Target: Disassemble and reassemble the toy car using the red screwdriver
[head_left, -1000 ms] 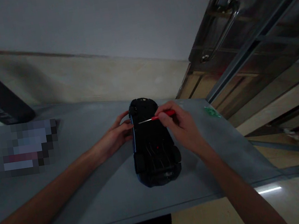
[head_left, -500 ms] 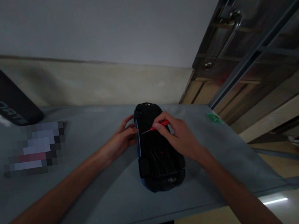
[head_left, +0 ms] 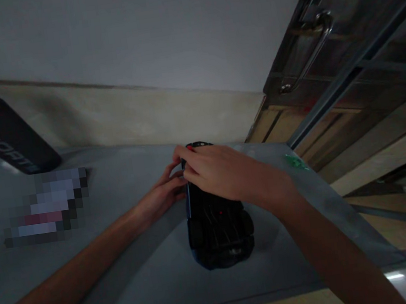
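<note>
A toy car (head_left: 219, 230) lies upside down on the grey table, its black underside up and a blue edge showing on the left. My left hand (head_left: 166, 190) grips its left side with bent fingers. Across the car's upper half reaches my right hand (head_left: 215, 170), its fingers closed near the left front edge. A small bit of the red screwdriver handle (head_left: 189, 147) shows at those fingertips; its shaft is hidden.
On the grey table (head_left: 147, 265), a black bottle (head_left: 7, 134) and a blurred-out flat object (head_left: 49, 201) are at the left. A green piece (head_left: 296, 161) lies near the right edge. Behind is a wall (head_left: 137, 116); a metal frame (head_left: 331, 96) stands right.
My right hand has moved left and up over the car, now covering its upper middle. The screwdriver has gone with it and is mostly hidden. My left hand stays at the car's side.
</note>
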{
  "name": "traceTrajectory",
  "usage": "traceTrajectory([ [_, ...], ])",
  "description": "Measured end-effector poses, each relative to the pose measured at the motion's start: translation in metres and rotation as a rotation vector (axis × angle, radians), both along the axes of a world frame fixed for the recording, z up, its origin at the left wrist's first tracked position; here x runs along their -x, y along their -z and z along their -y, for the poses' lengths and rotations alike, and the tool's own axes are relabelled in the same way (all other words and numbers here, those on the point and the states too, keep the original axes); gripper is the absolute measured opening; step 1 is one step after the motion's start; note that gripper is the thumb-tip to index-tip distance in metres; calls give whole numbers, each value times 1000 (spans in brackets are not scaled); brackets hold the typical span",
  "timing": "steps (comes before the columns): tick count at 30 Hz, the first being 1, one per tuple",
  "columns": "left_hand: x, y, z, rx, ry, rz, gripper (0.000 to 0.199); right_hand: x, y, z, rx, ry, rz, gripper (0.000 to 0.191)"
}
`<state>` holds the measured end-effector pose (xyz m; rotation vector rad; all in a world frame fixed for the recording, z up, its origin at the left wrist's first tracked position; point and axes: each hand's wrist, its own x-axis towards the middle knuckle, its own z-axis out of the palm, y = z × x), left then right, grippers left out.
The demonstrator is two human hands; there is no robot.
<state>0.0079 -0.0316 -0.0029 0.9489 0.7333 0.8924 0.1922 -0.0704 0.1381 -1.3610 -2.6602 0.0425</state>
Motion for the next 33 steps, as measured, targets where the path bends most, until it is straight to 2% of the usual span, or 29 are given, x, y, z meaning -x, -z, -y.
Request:
traceTrajectory([
  [6, 1, 0, 1, -9, -20, -10, 63, -8, 4, -3, -16, -59, -111, 26],
  [10, 0, -6, 3, 8, -62, -70, 63, -16, 3, -7, -41, -92, -129, 8],
  [14, 0, -8, 3, 4, -57, -97, 55, -18, 2, -5, -53, -77, -116, 17],
  [16, 1, -5, 1, -18, -43, -92, 48, -18, 3, -1, -80, -105, -154, 18],
  [19, 2, -2, 0, -59, -34, -72, 50, -17, 4, 2, -75, -178, -176, 18],
  [21, 3, -4, 1, -70, -24, -69, 51, -18, 5, 0, -66, -207, -174, 20],
  [24, 4, -10, 4, -68, -3, -87, 48, -19, 6, -4, -85, -167, -139, 19],
  [26, 5, -12, 5, -72, 5, -98, 54, -19, 5, -5, -100, -112, -100, 19],
  [29, 7, -10, 4, -77, 22, -98, 75, -17, -1, 1, -59, -52, -48, 25],
  [31, 8, -7, 2, -83, 39, -106, 87, -17, -6, 4, -7, -66, -32, 28],
  [33, 9, -5, 1, -100, 48, -113, 89, -16, -9, 4, 32, -111, -18, 30],
])
